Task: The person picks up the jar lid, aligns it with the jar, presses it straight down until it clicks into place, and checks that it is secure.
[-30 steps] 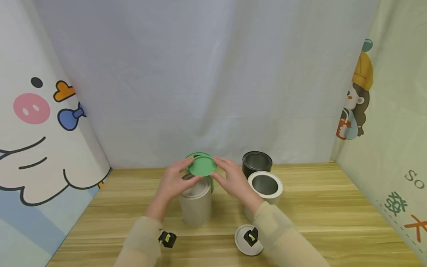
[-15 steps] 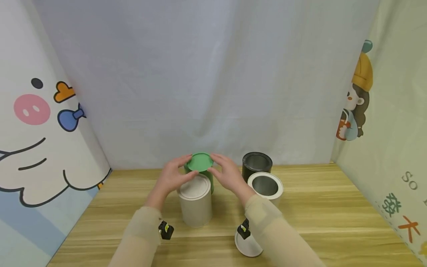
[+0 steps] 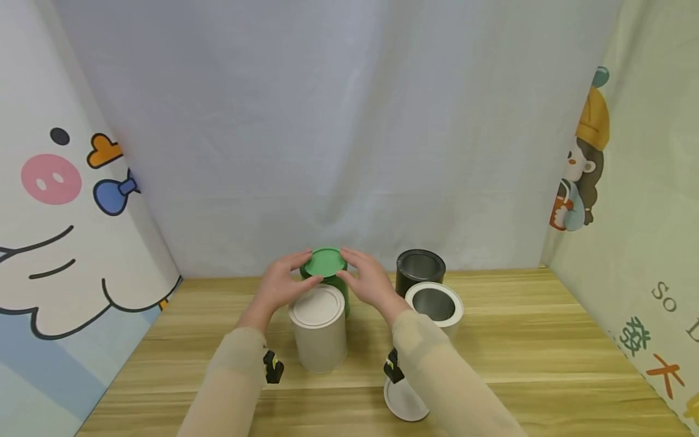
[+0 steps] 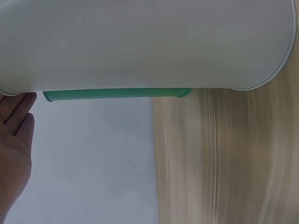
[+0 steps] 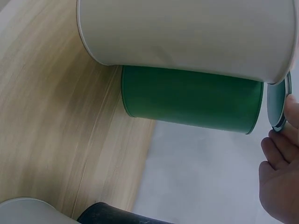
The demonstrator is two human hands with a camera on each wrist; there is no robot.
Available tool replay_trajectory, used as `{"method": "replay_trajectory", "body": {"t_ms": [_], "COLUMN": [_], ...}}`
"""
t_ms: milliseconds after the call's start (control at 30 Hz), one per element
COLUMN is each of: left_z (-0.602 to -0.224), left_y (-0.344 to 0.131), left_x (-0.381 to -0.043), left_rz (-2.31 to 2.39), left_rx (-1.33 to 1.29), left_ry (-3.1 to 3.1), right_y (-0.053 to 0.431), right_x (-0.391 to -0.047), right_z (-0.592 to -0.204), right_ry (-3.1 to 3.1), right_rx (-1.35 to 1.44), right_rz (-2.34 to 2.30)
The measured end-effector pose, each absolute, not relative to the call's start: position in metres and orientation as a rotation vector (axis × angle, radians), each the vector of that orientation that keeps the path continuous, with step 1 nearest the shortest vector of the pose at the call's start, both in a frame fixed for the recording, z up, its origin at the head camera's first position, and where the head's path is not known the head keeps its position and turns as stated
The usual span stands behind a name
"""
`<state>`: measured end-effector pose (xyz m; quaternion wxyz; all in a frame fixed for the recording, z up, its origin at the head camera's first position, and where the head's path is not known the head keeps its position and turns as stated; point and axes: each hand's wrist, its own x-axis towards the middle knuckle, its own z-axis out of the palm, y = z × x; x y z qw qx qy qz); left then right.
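Both hands hold a round green lid (image 3: 325, 263) level over the green can (image 3: 344, 297) at the back. My left hand (image 3: 278, 284) has its thumb and fingers at the lid's left edge; my right hand (image 3: 371, 284) grips the right edge. In the right wrist view a narrow gap shows between the lid (image 5: 276, 105) and the top of the green can (image 5: 191, 100). A closed off-white can (image 3: 321, 340) stands in front, hiding much of the green one. In the left wrist view the left fingertips are partly hidden behind the off-white can (image 4: 140, 46).
To the right, an uncovered black can (image 3: 406, 286) stands behind an uncovered white can (image 3: 457, 309). A loose white lid (image 3: 404, 402) lies on the wooden table (image 3: 524, 340), partly under the right forearm. A grey cloth (image 3: 349, 152) hangs along the back edge.
The green lid has come down and tipped from slanting to nearly level over the green can. Both hands moved slightly down and left with it, uncovering the off-white can's top.
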<state>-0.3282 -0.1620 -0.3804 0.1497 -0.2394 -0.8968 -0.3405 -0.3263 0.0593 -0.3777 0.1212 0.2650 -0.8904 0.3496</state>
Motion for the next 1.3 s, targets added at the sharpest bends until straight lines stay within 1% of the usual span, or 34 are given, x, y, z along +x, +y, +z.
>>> {"method": "replay_trajectory", "body": {"t_ms": [300,767,1000,1300], "left_z": [-0.385,-0.385,-0.383,-0.379], "left_y": [-0.165,-0.167,-0.169,-0.169], "left_x": [-0.336,-0.343,-0.346,-0.345], "left_rz": [-0.868,-0.989,-1.047,-1.084], "left_rx": [-0.712,-0.68,-0.647,-0.605], "left_ry": [-2.62,-2.691,-2.749,-2.809], "right_y": [0.057,0.051,0.048,0.048], "right_x": [-0.331,-0.338,-0.338,-0.339], "right_z": [-0.38,-0.384,-0.379,-0.381], "right_ry": [-2.652,-2.744,-2.792,-2.798], "right_rx": [0.774,0.726,0.708,0.728], "right_rz": [0.937,0.899,0.867,0.806]}}
